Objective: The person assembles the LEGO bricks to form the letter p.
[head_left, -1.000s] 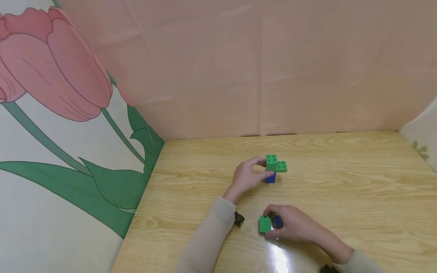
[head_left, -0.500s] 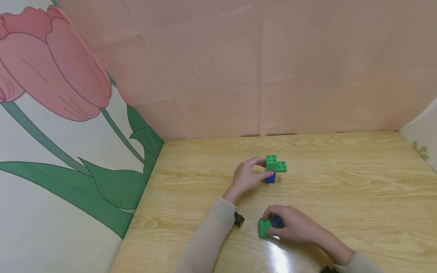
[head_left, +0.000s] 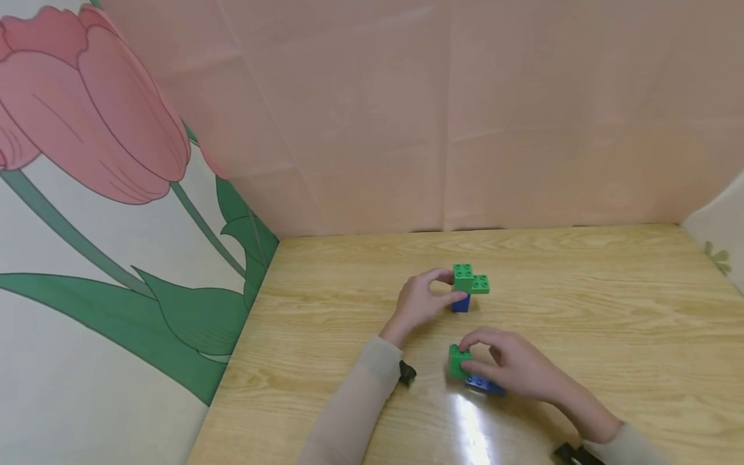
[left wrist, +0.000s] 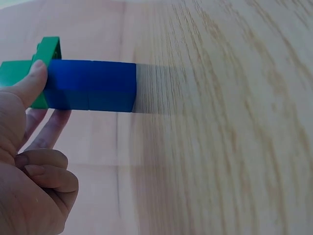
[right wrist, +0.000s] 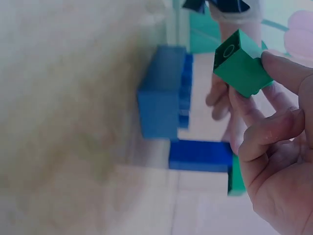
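My left hand pinches an upright stack of toy building bricks between thumb and fingers. Blue bricks form its lower part. Above them a flat green brick juts out to the right, under a green brick at the top. Nearer to me, my right hand grips a separate green brick by its studded end, raised off the table. Below that hand a longer blue brick lies on the table, studs up, apart from the fingers and partly hidden in the head view.
The wood-grain table extends to both sides of the hands. A plain pinkish cloth hangs behind it. At the left stands a panel with a printed tulip. Glare shows on the tabletop in front.
My right hand has lifted the separate green brick off the table and shifted it slightly away and to the right. More of the blue brick shows beneath. The left hand has stayed on the stack.
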The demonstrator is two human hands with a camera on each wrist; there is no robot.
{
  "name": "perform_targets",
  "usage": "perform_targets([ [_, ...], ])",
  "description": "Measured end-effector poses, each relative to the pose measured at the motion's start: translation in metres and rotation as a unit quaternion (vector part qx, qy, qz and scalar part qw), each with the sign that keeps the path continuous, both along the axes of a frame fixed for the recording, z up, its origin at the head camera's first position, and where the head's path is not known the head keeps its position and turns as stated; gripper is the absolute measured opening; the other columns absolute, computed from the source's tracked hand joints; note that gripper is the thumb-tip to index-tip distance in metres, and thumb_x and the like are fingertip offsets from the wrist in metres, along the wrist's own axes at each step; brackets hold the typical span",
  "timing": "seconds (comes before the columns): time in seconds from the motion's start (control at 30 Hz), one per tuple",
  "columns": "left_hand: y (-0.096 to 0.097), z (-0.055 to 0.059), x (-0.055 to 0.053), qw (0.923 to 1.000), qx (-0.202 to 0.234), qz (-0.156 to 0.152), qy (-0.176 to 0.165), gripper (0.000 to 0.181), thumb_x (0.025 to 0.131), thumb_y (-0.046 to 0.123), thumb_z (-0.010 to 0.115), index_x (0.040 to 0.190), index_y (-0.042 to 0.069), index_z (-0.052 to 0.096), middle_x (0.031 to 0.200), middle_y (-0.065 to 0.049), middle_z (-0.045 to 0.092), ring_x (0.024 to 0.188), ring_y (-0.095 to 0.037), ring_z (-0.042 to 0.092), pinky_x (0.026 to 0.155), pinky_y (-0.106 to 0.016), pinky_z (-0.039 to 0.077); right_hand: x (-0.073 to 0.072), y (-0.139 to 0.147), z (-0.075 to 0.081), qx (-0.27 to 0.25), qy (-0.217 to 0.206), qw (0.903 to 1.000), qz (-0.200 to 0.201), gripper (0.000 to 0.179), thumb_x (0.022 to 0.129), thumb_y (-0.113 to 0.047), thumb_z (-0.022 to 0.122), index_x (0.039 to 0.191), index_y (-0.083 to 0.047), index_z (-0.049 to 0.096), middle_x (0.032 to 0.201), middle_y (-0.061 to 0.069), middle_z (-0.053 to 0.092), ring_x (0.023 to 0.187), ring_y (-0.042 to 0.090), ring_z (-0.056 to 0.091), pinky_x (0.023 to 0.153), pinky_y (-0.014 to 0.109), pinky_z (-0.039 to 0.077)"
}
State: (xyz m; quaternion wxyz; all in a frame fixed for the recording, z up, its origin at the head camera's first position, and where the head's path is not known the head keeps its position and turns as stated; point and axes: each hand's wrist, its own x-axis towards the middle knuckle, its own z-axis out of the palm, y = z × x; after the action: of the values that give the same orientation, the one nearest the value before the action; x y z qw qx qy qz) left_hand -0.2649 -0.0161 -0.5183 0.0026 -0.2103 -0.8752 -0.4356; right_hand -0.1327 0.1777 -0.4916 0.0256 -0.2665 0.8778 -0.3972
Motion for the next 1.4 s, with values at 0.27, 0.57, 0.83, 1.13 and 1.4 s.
perform_targets([
  [0.27,0.0,0.001,0.0,1.0,0.001,-0.002,0.006,0.044,0.079,0.063,0.068,0.114,0.037,0.065,0.106,0.027,0.062,0.112,0.0,0.055,0.099,-0.039,0.044,-0.014,0.018,0.02,-0.01,0.037,0.9985,-0.039,0.025,0.088,-0.035,0.073,0.111,-0.032,0.065,0.076,-0.014,0.056,0.047,0.003,0.034,0.043,0.023,0.035],
  [0.57,0.001,0.001,0.0,1.0,-0.001,0.001,0.001,0.042,0.079,0.063,0.068,0.112,0.039,0.065,0.105,0.027,0.062,0.111,0.001,0.055,0.098,-0.039,0.044,-0.033,0.038,0.033,-0.013,0.089,0.9935,-0.07,0.038,0.086,-0.026,0.076,0.122,-0.027,0.064,0.097,-0.011,0.061,0.044,0.003,0.032,0.04,0.023,0.033],
  [0.83,0.001,0.003,0.001,1.0,0.0,-0.001,0.0,0.044,0.079,0.063,0.068,0.114,0.038,0.065,0.106,0.027,0.062,0.111,0.001,0.055,0.099,-0.038,0.043,-0.046,0.046,0.039,-0.014,0.12,0.9879,-0.097,0.04,0.085,-0.021,0.077,0.122,-0.028,0.064,0.088,-0.01,0.058,0.042,0.003,0.031,0.037,0.024,0.031],
  [1.13,0.002,0.005,0.002,0.9999,0.009,0.0,-0.007,0.044,0.079,0.063,0.068,0.114,0.038,0.064,0.106,0.027,0.061,0.113,0.0,0.055,0.099,-0.039,0.043,-0.062,0.051,0.045,-0.021,0.115,0.9856,-0.122,0.039,0.088,-0.021,0.075,0.125,-0.026,0.063,0.082,-0.002,0.054,0.038,0.006,0.031,0.033,0.024,0.029],
  [1.4,0.002,0.006,0.002,0.9998,0.012,0.002,-0.015,0.045,0.078,0.064,0.068,0.114,0.037,0.065,0.107,0.026,0.062,0.113,0.0,0.055,0.099,-0.039,0.043,-0.075,0.054,0.047,-0.009,0.112,0.9852,-0.13,0.042,0.089,-0.023,0.073,0.129,-0.024,0.06,0.12,0.002,0.061,0.038,0.008,0.033,0.034,0.026,0.031],
])
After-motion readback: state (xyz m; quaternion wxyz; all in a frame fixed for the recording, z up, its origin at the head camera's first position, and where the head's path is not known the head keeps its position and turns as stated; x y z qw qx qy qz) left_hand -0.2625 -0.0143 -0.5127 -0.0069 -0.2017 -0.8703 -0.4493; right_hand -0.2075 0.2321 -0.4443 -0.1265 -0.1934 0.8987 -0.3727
